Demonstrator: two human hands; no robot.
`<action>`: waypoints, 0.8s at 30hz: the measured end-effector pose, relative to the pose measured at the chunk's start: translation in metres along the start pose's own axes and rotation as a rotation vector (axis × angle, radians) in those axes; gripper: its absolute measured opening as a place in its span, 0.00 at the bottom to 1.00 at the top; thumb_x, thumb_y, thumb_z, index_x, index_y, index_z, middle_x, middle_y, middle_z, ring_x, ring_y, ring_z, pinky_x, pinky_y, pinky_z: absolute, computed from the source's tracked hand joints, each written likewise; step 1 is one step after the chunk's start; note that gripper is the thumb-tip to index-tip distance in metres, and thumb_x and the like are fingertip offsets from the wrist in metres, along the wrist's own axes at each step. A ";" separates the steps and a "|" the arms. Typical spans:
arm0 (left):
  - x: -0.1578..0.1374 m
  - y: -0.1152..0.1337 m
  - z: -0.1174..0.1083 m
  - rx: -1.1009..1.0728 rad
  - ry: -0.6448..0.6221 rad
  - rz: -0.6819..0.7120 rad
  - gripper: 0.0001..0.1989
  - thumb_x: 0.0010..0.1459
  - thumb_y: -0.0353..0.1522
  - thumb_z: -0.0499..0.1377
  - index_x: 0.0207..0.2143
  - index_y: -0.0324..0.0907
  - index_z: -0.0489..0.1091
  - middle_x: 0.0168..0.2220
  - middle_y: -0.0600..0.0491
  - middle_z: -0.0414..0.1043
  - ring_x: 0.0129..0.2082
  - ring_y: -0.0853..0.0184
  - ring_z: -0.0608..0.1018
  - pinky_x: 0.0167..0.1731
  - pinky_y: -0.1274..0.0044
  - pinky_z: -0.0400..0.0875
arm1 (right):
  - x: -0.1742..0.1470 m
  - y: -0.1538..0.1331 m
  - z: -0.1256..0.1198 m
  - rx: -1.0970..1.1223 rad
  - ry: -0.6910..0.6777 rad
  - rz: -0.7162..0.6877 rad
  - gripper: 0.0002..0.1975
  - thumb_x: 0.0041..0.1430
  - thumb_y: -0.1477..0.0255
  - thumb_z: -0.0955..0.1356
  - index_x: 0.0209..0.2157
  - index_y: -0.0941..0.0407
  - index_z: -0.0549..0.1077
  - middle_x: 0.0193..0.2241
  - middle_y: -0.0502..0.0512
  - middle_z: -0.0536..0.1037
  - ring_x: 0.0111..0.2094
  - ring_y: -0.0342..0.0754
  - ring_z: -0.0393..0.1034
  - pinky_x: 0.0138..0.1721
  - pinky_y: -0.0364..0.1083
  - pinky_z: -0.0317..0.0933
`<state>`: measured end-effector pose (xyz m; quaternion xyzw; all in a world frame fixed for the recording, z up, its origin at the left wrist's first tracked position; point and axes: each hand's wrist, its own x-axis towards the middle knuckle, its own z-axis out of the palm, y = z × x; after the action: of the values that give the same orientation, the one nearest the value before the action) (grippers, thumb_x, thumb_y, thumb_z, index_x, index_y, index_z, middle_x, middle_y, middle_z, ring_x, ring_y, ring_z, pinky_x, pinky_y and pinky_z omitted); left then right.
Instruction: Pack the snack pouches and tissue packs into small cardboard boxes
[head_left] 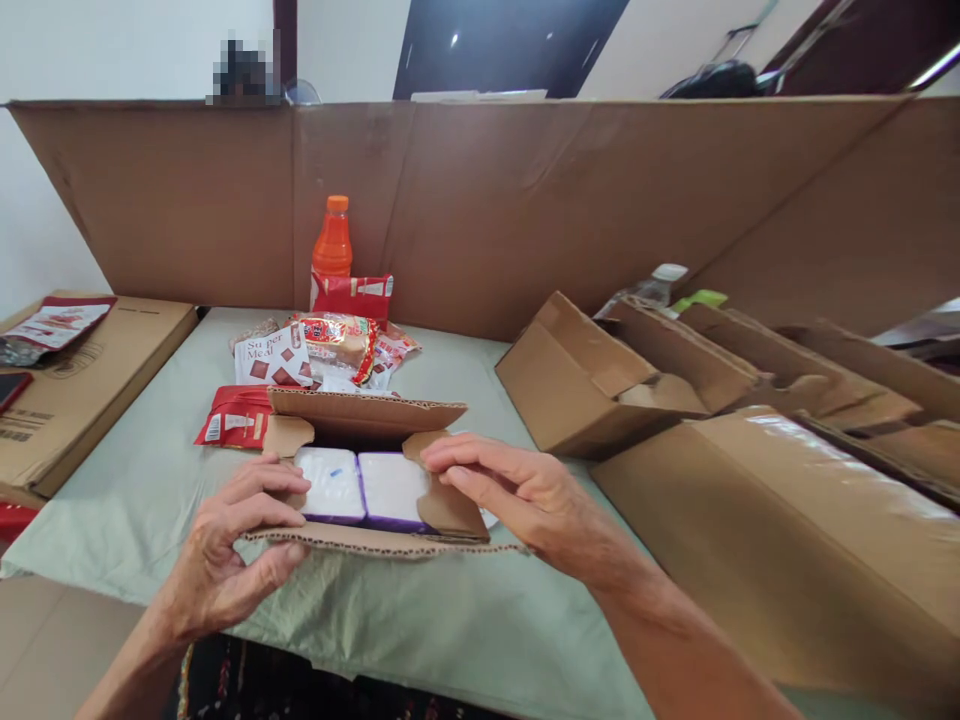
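A box [367,408] lies open between the hands, two white packs [394,490] inside. The left hand [214,558] is part-curled at its left end, the right hand [536,495] touches its right flap [459,508]; I cannot tell whether either grips. Beyond the left fingers, a packet [262,368] reads "Super Meal".

Brown cardboard box [367,408], open on top, flaps raised or spread, sitting near front edge of desk [457,365]. Inside, two white packs [394,485] with purple edging, side by side; small blue mark on left one.
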<state>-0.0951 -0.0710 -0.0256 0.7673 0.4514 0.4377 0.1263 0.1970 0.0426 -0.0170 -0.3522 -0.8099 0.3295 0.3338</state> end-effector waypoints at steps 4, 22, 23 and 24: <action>0.005 0.001 0.010 0.100 0.153 -0.146 0.04 0.65 0.30 0.59 0.42 0.46 0.73 0.49 0.50 0.77 0.49 0.63 0.80 0.48 0.68 0.78 | 0.005 0.006 0.001 0.040 0.348 -0.016 0.10 0.67 0.63 0.67 0.38 0.52 0.79 0.49 0.59 0.80 0.50 0.54 0.76 0.42 0.49 0.74; 0.014 -0.030 0.022 0.286 0.020 -0.084 0.17 0.63 0.28 0.54 0.53 0.44 0.72 0.61 0.44 0.70 0.68 0.50 0.64 0.63 0.49 0.64 | -0.031 0.045 0.025 -0.166 -0.004 -0.290 0.28 0.68 0.54 0.65 0.63 0.52 0.68 0.64 0.64 0.69 0.69 0.62 0.56 0.66 0.66 0.56; 0.014 -0.030 0.021 0.287 0.025 -0.077 0.16 0.64 0.29 0.54 0.53 0.43 0.72 0.61 0.43 0.70 0.68 0.50 0.64 0.63 0.49 0.64 | -0.032 0.046 0.026 -0.184 0.002 -0.295 0.28 0.68 0.55 0.65 0.64 0.52 0.68 0.65 0.64 0.69 0.70 0.62 0.55 0.66 0.66 0.56; 0.013 -0.030 0.021 0.287 0.022 -0.069 0.16 0.64 0.30 0.54 0.53 0.43 0.71 0.61 0.43 0.70 0.68 0.50 0.64 0.63 0.49 0.64 | -0.032 0.047 0.027 -0.198 0.010 -0.301 0.27 0.68 0.56 0.66 0.64 0.52 0.67 0.65 0.64 0.69 0.70 0.62 0.54 0.66 0.66 0.56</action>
<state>-0.0937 -0.0395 -0.0480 0.7566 0.5368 0.3726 0.0252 0.2096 0.0340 -0.0784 -0.2598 -0.8803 0.1924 0.3471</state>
